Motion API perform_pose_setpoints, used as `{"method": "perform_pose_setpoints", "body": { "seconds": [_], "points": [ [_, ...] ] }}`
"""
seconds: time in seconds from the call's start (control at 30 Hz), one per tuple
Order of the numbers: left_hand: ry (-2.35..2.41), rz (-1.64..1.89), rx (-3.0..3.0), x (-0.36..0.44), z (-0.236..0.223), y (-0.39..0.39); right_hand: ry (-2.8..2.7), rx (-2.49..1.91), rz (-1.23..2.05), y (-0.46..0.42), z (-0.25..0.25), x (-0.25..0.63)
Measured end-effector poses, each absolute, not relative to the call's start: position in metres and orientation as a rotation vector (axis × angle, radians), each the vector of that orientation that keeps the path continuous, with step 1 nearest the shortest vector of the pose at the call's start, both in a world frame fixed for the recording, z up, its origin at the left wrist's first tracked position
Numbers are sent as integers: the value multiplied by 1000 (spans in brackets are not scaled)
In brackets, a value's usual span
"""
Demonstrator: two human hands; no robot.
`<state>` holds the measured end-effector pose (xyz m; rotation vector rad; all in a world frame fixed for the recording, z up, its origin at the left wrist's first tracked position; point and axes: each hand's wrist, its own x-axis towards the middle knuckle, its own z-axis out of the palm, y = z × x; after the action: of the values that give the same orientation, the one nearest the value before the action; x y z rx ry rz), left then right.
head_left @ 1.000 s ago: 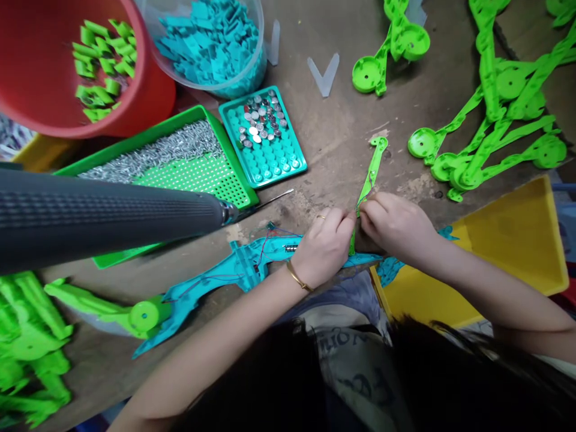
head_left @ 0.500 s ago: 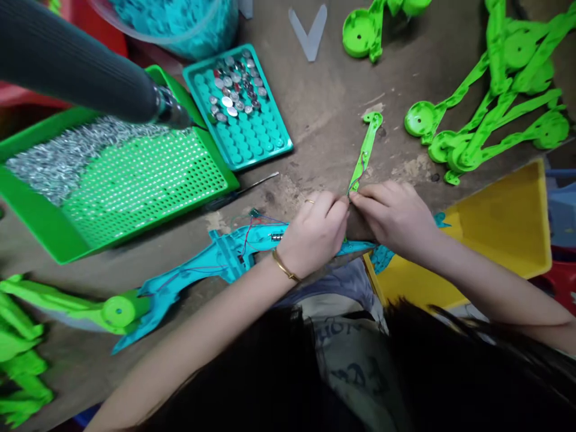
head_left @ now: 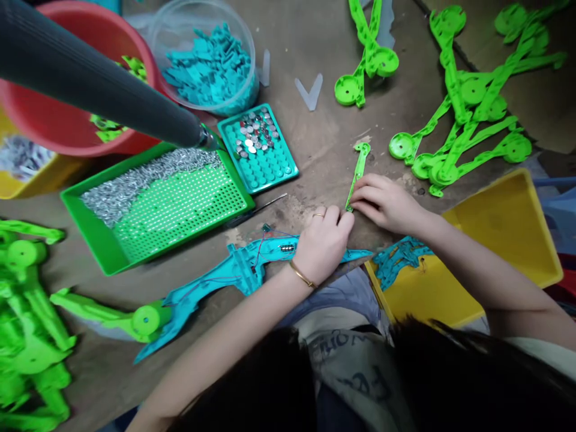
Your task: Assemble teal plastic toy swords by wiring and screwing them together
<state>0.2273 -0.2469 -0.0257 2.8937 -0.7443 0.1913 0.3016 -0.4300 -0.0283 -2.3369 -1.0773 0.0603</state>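
A slim bright-green plastic strip (head_left: 359, 168) lies on the brown worktable (head_left: 324, 132), pointing away from me. My right hand (head_left: 382, 203) pinches its near end. Just left of it, my left hand (head_left: 323, 243), with a ring and a gold bracelet, is closed; its fingertips meet the same end of the strip. Under my left hand lies a long teal plastic shell (head_left: 234, 273) with thin red and blue wires and a small metal part on it. The near end of the strip is hidden by my fingers.
A grey ribbed tool handle (head_left: 90, 84) hangs over a green tray of screws (head_left: 153, 201). Beside it are a teal tray of button cells (head_left: 258, 147), a clear tub of teal parts (head_left: 211, 60) and a red bucket (head_left: 67, 120). Green arm parts (head_left: 463, 120) lie far right, a yellow bin (head_left: 504, 240) near right.
The camera has tilted, so the whole bench shifts in view. Both hands stay pinched at the green strip's near end, the right hand now reaching a little farther along it.
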Motion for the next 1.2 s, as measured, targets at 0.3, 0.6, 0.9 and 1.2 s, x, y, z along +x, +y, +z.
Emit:
{"method": "perform_pose_setpoints", "body": {
  "seconds": [0.3, 0.6, 0.9, 1.2],
  "points": [
    [-730, 218, 2835, 227, -34, -246, -1053, -2365, 65, -431, -27, 306],
    [-718, 284, 2835, 225, -34, -245, -1056, -2427, -170, -425, -29, 278],
    [-700, 277, 2816, 223, -32, -245, -1049, -2411, -288, -423, -38, 275],
    [-708, 269, 2707, 222, -32, -240, -1169, -2619, -314, -414, -28, 260]
  ]
}}
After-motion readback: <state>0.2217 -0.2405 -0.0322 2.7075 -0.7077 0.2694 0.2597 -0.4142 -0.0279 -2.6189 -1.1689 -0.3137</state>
